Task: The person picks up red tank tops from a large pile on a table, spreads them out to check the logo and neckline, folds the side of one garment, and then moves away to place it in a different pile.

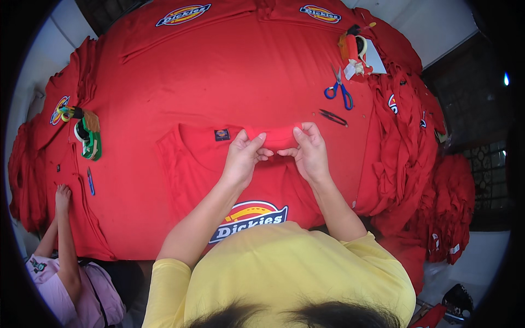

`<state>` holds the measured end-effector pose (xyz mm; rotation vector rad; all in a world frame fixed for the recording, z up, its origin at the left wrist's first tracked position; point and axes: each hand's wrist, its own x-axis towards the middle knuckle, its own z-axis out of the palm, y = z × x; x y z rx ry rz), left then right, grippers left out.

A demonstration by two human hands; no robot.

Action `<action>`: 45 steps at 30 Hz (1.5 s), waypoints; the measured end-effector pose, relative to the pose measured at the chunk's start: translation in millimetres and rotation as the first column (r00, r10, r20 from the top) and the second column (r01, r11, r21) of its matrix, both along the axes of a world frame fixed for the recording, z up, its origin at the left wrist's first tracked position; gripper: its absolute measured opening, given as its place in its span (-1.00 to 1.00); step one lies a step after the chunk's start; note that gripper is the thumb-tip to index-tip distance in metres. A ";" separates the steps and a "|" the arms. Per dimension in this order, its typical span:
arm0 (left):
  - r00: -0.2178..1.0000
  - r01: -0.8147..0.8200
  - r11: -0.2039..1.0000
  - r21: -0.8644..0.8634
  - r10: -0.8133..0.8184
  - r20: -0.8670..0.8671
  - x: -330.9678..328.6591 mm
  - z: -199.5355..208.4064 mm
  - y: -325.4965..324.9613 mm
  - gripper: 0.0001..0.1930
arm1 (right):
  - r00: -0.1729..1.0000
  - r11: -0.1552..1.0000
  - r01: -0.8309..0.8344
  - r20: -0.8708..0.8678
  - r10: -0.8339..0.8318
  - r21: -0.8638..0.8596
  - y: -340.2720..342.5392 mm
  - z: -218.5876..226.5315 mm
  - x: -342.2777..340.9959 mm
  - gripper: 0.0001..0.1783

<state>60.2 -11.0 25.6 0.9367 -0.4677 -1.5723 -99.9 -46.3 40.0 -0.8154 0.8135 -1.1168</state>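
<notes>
A red T-shirt point(202, 164) with a dark neck label and a large chest print lies in front of me, its lower part running under my body. My left hand point(244, 156) pinches the shirt's edge to the right of the label, between thumb and fingers. My right hand point(309, 153) grips the same edge a short way further right, thumb on top. Between both hands the strip of fabric is held up and stretched. Beyond my right hand lie black thread snips point(333, 117) and blue-handled scissors point(339, 90).
Red shirts point(396, 136) are heaped along the right side. A red tape dispenser point(355, 52) stands far right, a green one point(88, 136) at left near a blue cutter point(91, 181). At lower left, a co-worker's hand point(63, 194) rests on red fabric. Folded printed shirts point(186, 27) lie at the back.
</notes>
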 end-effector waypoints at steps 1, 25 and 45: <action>0.999 -0.014 1.000 -0.018 0.015 0.035 -1.6 -0.6 0.0 -0.84 | 1.000 1.000 0.006 -0.030 -0.007 -0.023 0.1 -0.1 0.1 -0.84; 0.259 -0.496 0.860 0.121 0.014 0.966 227.6 -46.4 57.9 -0.73 | 0.568 0.688 -0.725 -0.531 0.629 0.040 -45.8 -40.9 145.3 -0.65; 0.871 -0.412 0.895 -0.173 0.442 0.212 217.0 -22.9 61.2 -0.52 | 0.732 0.732 -0.680 -0.099 0.674 -0.048 -32.9 -37.0 216.3 -0.38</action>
